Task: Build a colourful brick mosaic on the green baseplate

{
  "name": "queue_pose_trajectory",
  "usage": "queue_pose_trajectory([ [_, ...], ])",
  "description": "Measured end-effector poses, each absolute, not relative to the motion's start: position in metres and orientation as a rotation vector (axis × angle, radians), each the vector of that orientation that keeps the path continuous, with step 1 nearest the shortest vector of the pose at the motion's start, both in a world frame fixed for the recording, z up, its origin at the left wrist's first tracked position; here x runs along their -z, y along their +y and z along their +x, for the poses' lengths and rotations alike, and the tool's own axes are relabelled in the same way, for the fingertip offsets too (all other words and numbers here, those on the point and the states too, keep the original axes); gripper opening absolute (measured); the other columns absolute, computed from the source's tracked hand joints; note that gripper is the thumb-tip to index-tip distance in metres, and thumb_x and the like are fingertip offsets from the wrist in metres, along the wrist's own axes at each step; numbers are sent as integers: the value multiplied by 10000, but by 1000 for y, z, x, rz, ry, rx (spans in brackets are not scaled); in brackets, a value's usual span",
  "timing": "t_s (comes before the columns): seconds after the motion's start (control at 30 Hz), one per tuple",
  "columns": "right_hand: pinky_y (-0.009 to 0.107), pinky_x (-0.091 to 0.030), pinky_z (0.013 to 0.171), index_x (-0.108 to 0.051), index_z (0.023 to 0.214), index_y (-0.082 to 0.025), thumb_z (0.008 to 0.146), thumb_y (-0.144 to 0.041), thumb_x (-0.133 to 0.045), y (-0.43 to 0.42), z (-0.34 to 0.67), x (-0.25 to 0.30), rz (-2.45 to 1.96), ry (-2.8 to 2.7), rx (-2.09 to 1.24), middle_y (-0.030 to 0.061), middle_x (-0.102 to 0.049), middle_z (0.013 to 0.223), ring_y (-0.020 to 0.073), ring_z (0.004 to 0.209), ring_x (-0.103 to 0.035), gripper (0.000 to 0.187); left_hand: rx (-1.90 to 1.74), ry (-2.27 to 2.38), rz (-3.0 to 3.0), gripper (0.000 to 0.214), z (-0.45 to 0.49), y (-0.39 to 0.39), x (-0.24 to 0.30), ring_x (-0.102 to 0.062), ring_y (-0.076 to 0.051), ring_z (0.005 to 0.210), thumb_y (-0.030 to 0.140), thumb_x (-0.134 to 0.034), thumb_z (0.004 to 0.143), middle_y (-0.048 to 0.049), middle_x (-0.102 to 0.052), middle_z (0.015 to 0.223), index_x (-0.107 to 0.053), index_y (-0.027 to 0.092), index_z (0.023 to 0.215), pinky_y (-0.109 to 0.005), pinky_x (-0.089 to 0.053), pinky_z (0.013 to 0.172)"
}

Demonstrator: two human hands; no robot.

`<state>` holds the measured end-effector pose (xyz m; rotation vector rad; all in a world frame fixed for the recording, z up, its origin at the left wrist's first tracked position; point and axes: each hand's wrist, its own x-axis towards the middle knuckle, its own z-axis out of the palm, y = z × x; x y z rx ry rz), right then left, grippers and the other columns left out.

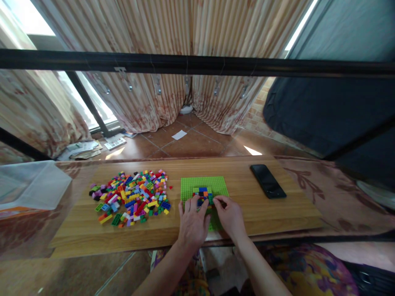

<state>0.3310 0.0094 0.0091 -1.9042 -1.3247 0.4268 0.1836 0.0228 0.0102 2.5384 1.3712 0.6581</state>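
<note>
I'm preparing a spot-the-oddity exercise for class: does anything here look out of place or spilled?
Only mildly: a white sheet lies by itself on the tiled floor beyond the wooden table, perhaps dropped. The loose bricks are heaped tabletop; no spill or damage stands out.

One wide view, from a camera worn on the person's head: it faces forward and down, with the left hand [191,222] and right hand [231,216] near, patterned curtains [148,33] farther off.
</note>
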Motion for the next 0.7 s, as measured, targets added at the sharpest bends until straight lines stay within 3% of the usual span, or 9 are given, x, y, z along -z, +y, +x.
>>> queue_pose_trajectory([
  [0.33, 287, -407, 587, -694, 742, -198, 822, -523, -539, 21, 333, -13, -2019, -1311, -478, 65, -710, 690, 196, 637, -633, 369, -864, 1308, 2444, 377, 166, 24, 0, -479, -287, 1087, 255, -507, 872, -145, -506, 1242, -565, 195, 1240, -491, -420, 916],
  [0.7, 287, -377, 568, -674, 655, -214, 796, -520, -594, 28, 337, -14, -2114, -1386, -455, 55, -701, 660, 196, 627, -621, 346, -926, 1304, 2408, 342, 163, 24, 5, -490, -274, 1081, 195, -511, 861, -152, -534, 1206, -587, 152, 1192, -469, -443, 926],
])
